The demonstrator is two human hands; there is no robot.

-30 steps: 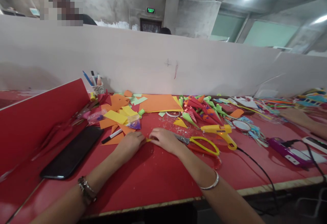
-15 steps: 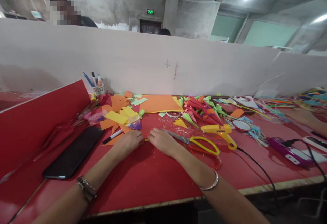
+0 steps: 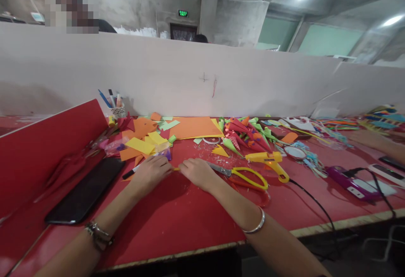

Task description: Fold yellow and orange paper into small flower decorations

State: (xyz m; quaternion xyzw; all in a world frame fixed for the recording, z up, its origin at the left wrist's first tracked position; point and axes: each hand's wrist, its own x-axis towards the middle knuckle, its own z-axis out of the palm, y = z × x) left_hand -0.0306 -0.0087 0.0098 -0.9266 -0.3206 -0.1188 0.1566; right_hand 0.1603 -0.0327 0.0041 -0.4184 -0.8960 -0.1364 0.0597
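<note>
Right grip on sideways yellow strip

Past the pale partition in front of me, the one word I can read is EXIT, lit green on the dark exit sign above the doorway. A row of characters runs over it, probably Chinese, though from here they are too small and blurred to make out. Far to my left, a small pale placard shows too small to read. The partition itself carries a thin, dark cross-shaped mark.
</note>
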